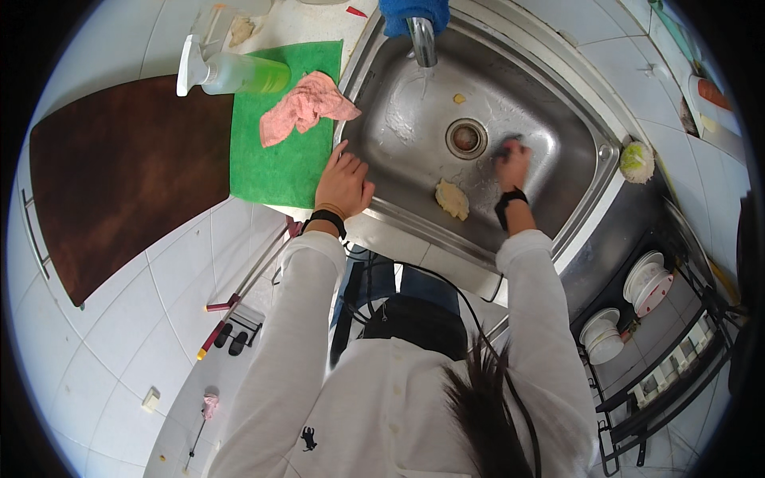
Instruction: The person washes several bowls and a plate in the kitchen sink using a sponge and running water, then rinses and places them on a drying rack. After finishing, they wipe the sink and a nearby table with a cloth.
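Observation:
My right hand (514, 167) is inside the stainless steel sink (406, 77), to the right of the drain (467, 138). It grips a dark scrubbing pad (501, 150) against the sink floor; motion blurs both, and the hand covers part of the pad. Resting at the sink's left rim, my left hand (345, 186) holds nothing, with its index finger stretched out and the others loosely bent. A pale yellow loofah piece (452, 199) lies wet on the sink floor between my hands. Above the drain sits a small yellow scrap (459, 98).
A metal faucet (423, 45) wrapped in blue cloth overhangs the sink. To the left, a green towel (275, 176) carries a pink cloth (308, 107) and a spray bottle (245, 73) lying down. A round scrubber (637, 162) sits at the right; stacked dishes (648, 284) stand in a rack.

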Motion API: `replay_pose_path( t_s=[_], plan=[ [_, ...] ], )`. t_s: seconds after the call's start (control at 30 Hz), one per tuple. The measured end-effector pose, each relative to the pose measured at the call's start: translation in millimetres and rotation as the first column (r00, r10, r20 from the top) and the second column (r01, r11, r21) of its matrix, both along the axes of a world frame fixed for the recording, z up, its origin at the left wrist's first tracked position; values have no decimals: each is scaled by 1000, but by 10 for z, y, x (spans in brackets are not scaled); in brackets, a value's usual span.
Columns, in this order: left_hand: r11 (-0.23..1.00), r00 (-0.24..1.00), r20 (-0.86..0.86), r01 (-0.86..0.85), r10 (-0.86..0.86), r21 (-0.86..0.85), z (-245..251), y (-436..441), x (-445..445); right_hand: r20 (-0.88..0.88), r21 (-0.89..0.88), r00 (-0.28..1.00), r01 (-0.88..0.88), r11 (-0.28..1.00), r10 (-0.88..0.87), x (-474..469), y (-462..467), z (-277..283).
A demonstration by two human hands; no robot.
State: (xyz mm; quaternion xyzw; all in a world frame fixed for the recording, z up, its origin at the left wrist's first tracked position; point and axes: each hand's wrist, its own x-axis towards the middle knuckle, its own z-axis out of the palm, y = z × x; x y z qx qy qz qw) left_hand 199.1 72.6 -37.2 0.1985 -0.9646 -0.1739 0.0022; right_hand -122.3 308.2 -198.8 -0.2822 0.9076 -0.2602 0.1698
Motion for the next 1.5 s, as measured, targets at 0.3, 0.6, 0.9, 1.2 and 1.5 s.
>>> replay_pose_path(
  t_s=[0.3, 0.6, 0.9, 1.2, 1.5],
  plan=[
    [1000, 1000, 17, -18, 18, 25, 12, -7, 2, -196, 63, 967, 176, 982, -161, -353, 58, 147],
    [998, 998, -57, -28, 31, 49, -2, -6, 7, -46, 43, 918, -393, 919, 394, 137, -563, 72],
    [997, 997, -65, -32, 36, 70, -7, -17, 28, -83, -42, 876, -479, 877, 474, -70, -1616, 215],
    [997, 991, -126, -45, 53, 65, -38, -7, 53, 388, 408, 686, -727, 552, 616, -411, -424, 438],
    [998, 992, -123, -36, 41, 44, -34, -7, 66, 557, -548, 582, -278, 789, 592, -276, -2001, 1923]
  ],
)
